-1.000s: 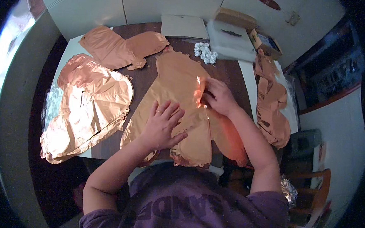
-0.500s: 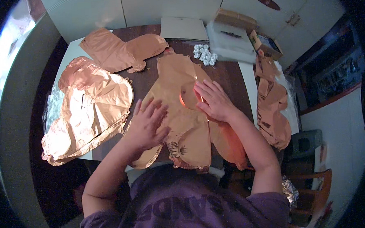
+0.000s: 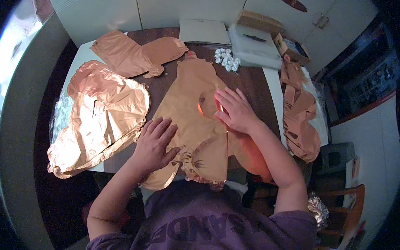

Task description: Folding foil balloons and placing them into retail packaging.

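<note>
A flat, uninflated copper-coloured foil balloon [image 3: 188, 119] lies in front of me on the dark table, its lobed lower end hanging past the near edge. My left hand [image 3: 152, 144] rests on its left side, palm down, fingers spread. On the right part, beside a folded-over flap with an orange sheen, lies my right hand [image 3: 236, 110], flat and with fingers stretched out. Neither hand grips anything. A crumpled, shinier foil balloon [image 3: 112, 100] sits to the left, close to my left hand.
Another flat foil balloon [image 3: 124, 54] lies at the back left, and folded copper foil [image 3: 299, 115] at the right edge. Small white rolls [image 3: 226, 59] are clustered behind the middle balloon. A pale box [image 3: 204, 32], a translucent bin [image 3: 254, 47] and a small carton [image 3: 292, 47] stand at the back.
My left hand has come down and slightly left onto the foil's left side. The balloon's near-left lobe has shifted and lies flatter. My right hand stays nearly in place.
</note>
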